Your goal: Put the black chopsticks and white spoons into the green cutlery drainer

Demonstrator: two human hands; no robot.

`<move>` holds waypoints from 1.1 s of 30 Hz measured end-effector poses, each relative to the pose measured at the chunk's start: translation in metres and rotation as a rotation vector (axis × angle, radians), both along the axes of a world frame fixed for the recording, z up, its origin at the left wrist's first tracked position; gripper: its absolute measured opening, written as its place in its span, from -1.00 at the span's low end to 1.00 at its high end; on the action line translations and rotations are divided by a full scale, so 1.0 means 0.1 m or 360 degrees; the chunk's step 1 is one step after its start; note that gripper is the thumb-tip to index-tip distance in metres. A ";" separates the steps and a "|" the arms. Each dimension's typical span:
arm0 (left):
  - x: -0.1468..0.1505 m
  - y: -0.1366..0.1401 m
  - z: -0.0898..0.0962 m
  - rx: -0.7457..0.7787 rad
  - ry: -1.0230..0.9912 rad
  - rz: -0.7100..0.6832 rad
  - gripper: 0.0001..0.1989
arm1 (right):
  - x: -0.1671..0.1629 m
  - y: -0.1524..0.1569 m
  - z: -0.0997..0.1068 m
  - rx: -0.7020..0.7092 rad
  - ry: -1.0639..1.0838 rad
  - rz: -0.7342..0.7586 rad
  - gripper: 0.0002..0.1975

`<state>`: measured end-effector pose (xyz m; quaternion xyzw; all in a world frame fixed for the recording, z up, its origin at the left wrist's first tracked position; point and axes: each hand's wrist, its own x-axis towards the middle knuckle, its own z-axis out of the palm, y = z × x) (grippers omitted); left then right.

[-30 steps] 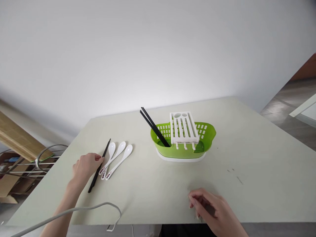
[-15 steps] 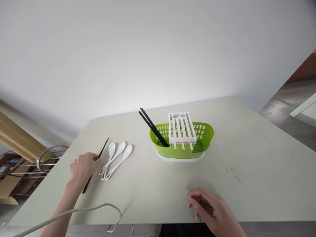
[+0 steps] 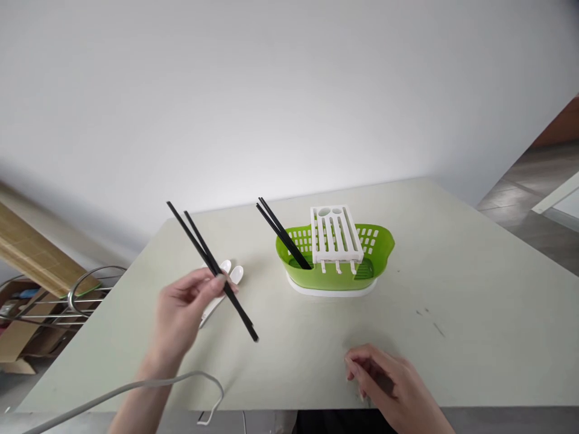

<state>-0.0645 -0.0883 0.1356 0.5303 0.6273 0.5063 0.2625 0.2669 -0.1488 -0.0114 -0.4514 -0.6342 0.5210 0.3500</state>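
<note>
My left hand [image 3: 183,313] is raised over the left part of the table, pinching a pair of black chopsticks [image 3: 201,246] between thumb and fingers. The chopsticks slant, with their thick ends toward the lower right. Behind that hand lie white spoons [image 3: 236,275], partly hidden by it. My right hand [image 3: 384,383] rests near the table's front edge, fingers loosely curled in with nothing seen in them. Beyond it stands a green basket [image 3: 332,278] on a white base. More black chopsticks [image 3: 283,234] lean in its left side, and a white slotted rack [image 3: 337,235] sits across its middle.
A grey cable [image 3: 136,386] crosses the lower left in front of my left forearm. Past the table's [image 3: 452,253] left side are a metal wire rack [image 3: 76,301] and a cardboard box [image 3: 22,337]. A pale wall [image 3: 289,108] rises behind the table.
My left hand has lifted the black chopsticks off the table and moved right, over the spoons. The right hand and the basket have stayed in place.
</note>
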 end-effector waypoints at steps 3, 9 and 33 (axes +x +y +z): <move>0.31 -0.09 -0.27 -0.0109 -0.0406 -0.0314 -0.70 | 0.02 0.01 0.04 -0.0028 -0.0013 0.0036 -0.65; 0.96 -0.20 -0.62 -0.0309 -0.0917 -0.0300 -0.67 | 0.09 0.05 0.12 -0.0021 0.0024 0.0231 -0.69; 1.29 -0.26 -0.87 -0.0435 -0.1433 -0.0070 -0.68 | 0.10 0.11 0.17 -0.0036 0.0006 0.0410 -0.54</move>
